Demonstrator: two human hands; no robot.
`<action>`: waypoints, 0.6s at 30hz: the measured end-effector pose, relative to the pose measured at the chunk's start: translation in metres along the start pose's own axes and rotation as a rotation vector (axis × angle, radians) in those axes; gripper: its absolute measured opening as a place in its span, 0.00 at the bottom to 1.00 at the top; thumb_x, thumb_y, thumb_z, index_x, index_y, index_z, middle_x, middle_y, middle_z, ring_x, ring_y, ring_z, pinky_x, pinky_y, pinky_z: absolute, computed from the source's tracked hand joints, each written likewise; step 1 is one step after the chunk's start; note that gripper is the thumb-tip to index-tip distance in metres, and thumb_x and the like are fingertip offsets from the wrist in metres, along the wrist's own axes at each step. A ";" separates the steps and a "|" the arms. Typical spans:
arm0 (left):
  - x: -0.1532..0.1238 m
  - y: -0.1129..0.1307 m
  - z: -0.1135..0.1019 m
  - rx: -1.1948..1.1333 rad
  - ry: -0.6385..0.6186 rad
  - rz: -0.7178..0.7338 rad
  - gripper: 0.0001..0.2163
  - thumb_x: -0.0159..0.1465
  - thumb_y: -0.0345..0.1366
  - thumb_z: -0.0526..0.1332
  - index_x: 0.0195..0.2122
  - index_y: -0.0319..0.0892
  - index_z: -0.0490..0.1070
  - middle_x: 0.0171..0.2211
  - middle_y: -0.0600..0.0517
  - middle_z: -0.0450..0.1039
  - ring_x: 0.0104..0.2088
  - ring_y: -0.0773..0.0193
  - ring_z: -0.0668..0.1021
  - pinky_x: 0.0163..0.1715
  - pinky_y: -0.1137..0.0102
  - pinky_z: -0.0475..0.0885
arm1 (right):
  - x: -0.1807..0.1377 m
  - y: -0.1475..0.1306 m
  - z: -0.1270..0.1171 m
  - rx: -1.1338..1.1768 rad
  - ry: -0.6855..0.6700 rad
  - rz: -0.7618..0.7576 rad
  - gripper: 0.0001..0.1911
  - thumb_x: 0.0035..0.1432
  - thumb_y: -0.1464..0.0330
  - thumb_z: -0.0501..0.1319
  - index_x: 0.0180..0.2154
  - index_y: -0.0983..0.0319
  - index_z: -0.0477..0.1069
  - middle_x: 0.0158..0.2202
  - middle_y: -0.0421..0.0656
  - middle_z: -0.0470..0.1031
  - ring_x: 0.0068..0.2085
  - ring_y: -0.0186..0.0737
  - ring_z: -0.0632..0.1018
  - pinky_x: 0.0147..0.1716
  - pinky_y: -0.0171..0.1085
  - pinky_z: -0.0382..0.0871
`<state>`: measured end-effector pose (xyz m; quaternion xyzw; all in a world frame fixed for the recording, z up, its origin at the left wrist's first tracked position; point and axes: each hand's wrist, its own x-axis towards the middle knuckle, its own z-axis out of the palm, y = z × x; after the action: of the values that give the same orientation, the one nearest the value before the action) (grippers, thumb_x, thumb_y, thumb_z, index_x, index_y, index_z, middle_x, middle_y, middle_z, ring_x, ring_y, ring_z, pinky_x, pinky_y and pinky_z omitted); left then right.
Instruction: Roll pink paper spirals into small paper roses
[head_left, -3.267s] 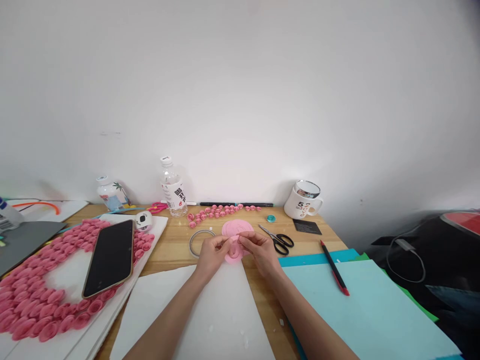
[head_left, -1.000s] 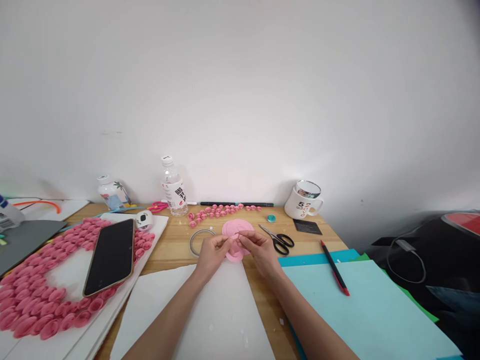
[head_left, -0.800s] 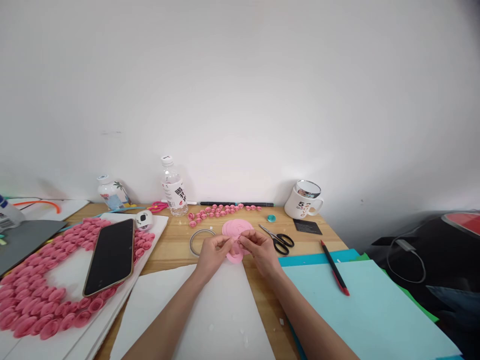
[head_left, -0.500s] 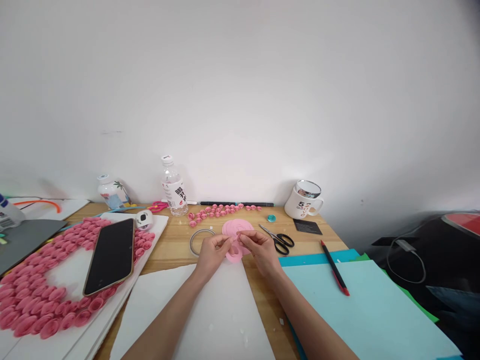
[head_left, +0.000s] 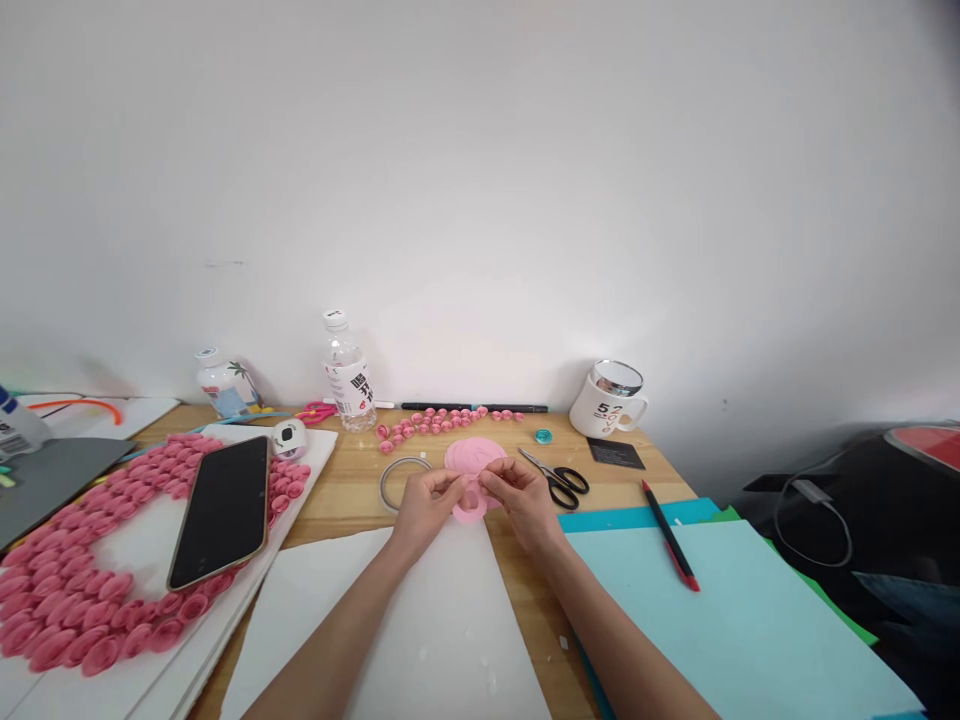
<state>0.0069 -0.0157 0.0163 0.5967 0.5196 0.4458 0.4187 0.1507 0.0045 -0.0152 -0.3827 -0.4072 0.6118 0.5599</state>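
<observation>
My left hand (head_left: pixel 424 506) and my right hand (head_left: pixel 519 503) meet over the middle of the wooden desk (head_left: pixel 352 492). Both pinch a pink paper spiral (head_left: pixel 469 505) between their fingertips, its loose coil hanging just below them. Behind the hands lies a flat pink paper disc (head_left: pixel 474 455). A row of small pink paper roses (head_left: pixel 435 424) runs along the desk further back. A white sheet (head_left: pixel 420 630) lies under my forearms.
Black scissors (head_left: pixel 559 481) and a tape ring (head_left: pixel 397 478) flank the hands. A phone (head_left: pixel 221 510) lies on a white board ringed with pink roses (head_left: pixel 82 610). A water bottle (head_left: pixel 346 372), a mug (head_left: pixel 609 402), a red pen (head_left: pixel 669 536) and light blue paper (head_left: pixel 735 620) are nearby.
Both hands stay in place, their fingertips shifting slightly as they work the pink spiral. Nothing else on the desk has moved.
</observation>
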 end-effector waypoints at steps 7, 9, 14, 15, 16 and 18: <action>0.000 -0.002 -0.001 -0.018 0.004 0.001 0.14 0.56 0.42 0.58 0.19 0.39 0.72 0.18 0.53 0.72 0.21 0.68 0.71 0.24 0.75 0.65 | -0.002 -0.001 0.000 0.011 -0.042 -0.015 0.10 0.44 0.64 0.67 0.30 0.63 0.75 0.36 0.46 0.76 0.33 0.36 0.74 0.39 0.38 0.67; 0.000 -0.002 -0.001 -0.009 0.009 0.010 0.14 0.56 0.42 0.57 0.18 0.39 0.71 0.18 0.53 0.71 0.21 0.69 0.71 0.24 0.76 0.65 | -0.003 -0.002 0.001 0.020 -0.053 -0.010 0.11 0.44 0.65 0.67 0.31 0.63 0.75 0.38 0.46 0.76 0.34 0.36 0.74 0.41 0.39 0.67; 0.001 -0.002 0.000 0.002 0.008 -0.001 0.15 0.56 0.43 0.57 0.20 0.38 0.73 0.19 0.52 0.72 0.21 0.69 0.70 0.24 0.76 0.64 | -0.002 -0.001 0.000 0.017 -0.041 0.004 0.12 0.42 0.64 0.68 0.30 0.64 0.74 0.32 0.44 0.76 0.30 0.35 0.74 0.35 0.36 0.68; 0.001 -0.002 0.000 0.000 0.007 -0.003 0.15 0.56 0.43 0.58 0.20 0.38 0.73 0.19 0.52 0.72 0.21 0.69 0.70 0.24 0.76 0.64 | -0.002 -0.001 0.000 0.012 -0.039 0.005 0.12 0.41 0.63 0.68 0.29 0.64 0.74 0.29 0.43 0.76 0.29 0.35 0.74 0.33 0.36 0.68; 0.001 -0.002 0.000 -0.004 0.007 -0.004 0.14 0.55 0.43 0.58 0.20 0.38 0.73 0.19 0.52 0.72 0.22 0.69 0.70 0.24 0.76 0.64 | -0.002 -0.001 0.000 0.008 -0.038 0.004 0.12 0.41 0.63 0.68 0.28 0.64 0.73 0.27 0.42 0.75 0.27 0.34 0.73 0.31 0.35 0.67; 0.001 -0.002 0.000 -0.005 0.006 -0.006 0.14 0.55 0.43 0.58 0.20 0.38 0.73 0.19 0.53 0.72 0.22 0.68 0.71 0.24 0.75 0.64 | -0.002 -0.002 0.000 0.008 -0.038 -0.005 0.11 0.41 0.64 0.68 0.26 0.64 0.73 0.24 0.41 0.74 0.26 0.33 0.72 0.29 0.34 0.66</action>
<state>0.0066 -0.0150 0.0146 0.5928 0.5216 0.4473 0.4201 0.1511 0.0027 -0.0135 -0.3676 -0.4163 0.6191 0.5552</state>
